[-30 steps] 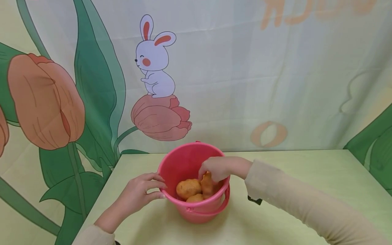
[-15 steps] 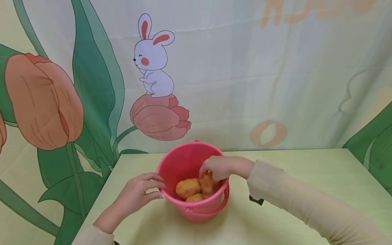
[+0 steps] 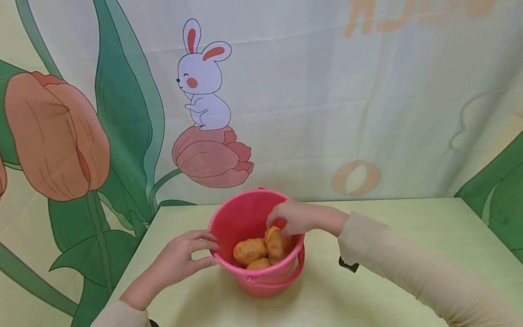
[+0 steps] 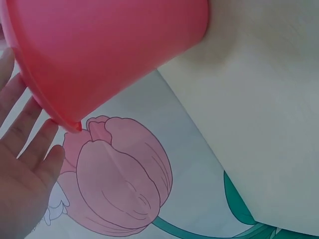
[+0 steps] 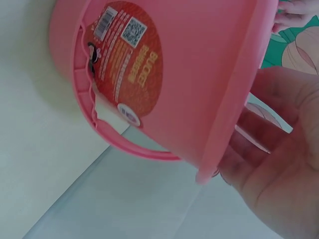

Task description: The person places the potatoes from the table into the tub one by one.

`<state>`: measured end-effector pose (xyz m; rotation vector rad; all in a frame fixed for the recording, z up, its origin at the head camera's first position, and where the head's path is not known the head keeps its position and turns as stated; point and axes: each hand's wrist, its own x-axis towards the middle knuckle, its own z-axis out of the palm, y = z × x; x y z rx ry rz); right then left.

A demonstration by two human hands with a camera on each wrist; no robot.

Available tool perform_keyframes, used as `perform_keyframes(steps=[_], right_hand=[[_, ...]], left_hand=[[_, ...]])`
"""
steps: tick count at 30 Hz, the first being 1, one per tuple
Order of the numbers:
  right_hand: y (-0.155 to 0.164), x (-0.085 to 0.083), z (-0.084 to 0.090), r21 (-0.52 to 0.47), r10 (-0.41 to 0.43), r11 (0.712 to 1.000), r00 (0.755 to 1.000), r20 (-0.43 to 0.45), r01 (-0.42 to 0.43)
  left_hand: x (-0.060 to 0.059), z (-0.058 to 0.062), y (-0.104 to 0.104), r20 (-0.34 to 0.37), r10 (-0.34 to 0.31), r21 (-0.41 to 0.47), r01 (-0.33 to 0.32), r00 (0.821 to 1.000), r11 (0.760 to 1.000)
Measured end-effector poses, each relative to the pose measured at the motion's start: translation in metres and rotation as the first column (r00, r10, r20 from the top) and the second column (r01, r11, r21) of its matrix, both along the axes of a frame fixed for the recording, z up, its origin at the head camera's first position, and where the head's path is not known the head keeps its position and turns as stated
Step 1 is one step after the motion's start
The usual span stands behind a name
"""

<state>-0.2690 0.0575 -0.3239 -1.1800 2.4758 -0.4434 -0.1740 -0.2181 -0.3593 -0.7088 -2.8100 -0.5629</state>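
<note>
A pink bucket [image 3: 265, 287] stands on the table, its handle hanging against the outside. Deep in it lie a brown potato [image 3: 248, 252] and, nearer its front wall, part of another potato [image 3: 258, 264]. From the right, my right hand [image 3: 295, 215] reaches over the rim and grips the top of a potato [image 3: 276, 245], which stands upright beside the others. My left hand [image 3: 184, 254] holds the bucket's left rim, fingertips hooked over the edge. In the right wrist view, the bucket wall hides the right fingertips and the held potato.
The pale green table [image 3: 388, 254] extends around the bucket. Behind it hangs a cloth backdrop [image 3: 310, 113] printed with a rabbit and tulips. A red label [image 5: 124, 64] is on the bucket's right side.
My right hand has risen slightly and moved a little right, lifting the gripped potato so more of it shows. My left hand stays at the rim.
</note>
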Motion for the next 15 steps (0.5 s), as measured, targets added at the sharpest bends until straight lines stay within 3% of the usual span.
perform_keyframes(steps=[6, 12, 15], right_hand=[[0.013, -0.003, 0.003, -0.104, -0.018, 0.994, 0.999, -0.038, 0.014], [0.026, -0.005, 0.004, -0.174, -0.083, 0.982, 0.995, -0.059, 0.072], [0.034, -0.006, 0.005, -0.219, -0.098, 0.973, 0.992, -0.085, 0.077]], left_hand=[[-0.001, 0.009, -0.003, -0.01, 0.088, 0.066, -0.087, 0.996, 0.994], [-0.004, 0.008, -0.002, -0.031, 0.084, 0.058, -0.082, 0.996, 0.995], [-0.007, 0.007, -0.004, -0.073, 0.082, 0.065, -0.077, 0.994, 0.995]])
